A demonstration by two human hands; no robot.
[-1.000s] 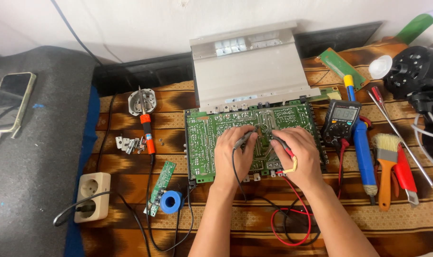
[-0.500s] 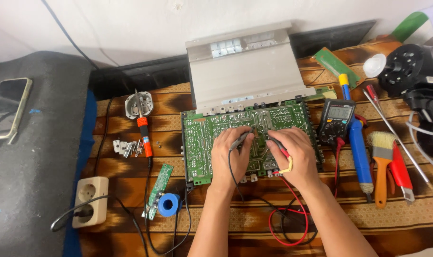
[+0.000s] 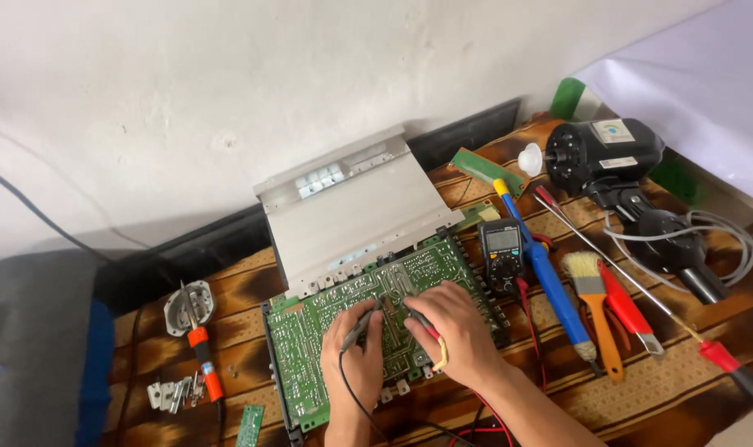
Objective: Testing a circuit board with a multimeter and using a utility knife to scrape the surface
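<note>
Hands grip the test probes: left hand [image 3: 353, 352] closed on the black probe [image 3: 361, 323], right hand [image 3: 458, 329] on the red probe [image 3: 422, 324], tips on the green circuit board [image 3: 368, 319] mid-worktop. Probing appears underway; steady tip contact is required. Multimeter [image 3: 502, 252] lies beyond, towards the rear edge.

— Where are your hands right now?
— Both of yours come up from the near edge of the worktop, bare forearms angling in toward each other. Your left hand [image 3: 356, 352] sits palm down, knuckles up, fingers curled in a pinch, thumb tucked beside the index finger.
— And the right?
— Your right hand [image 3: 453, 329] lies just beside it, the two nearly touching at the fingertips. Its wrist is bent slightly inward, back of the hand facing up, fingers folded in a pen-like grip. Your right forearm runs off toward the near right corner; the left one drops straight down to the near edge.
</note>
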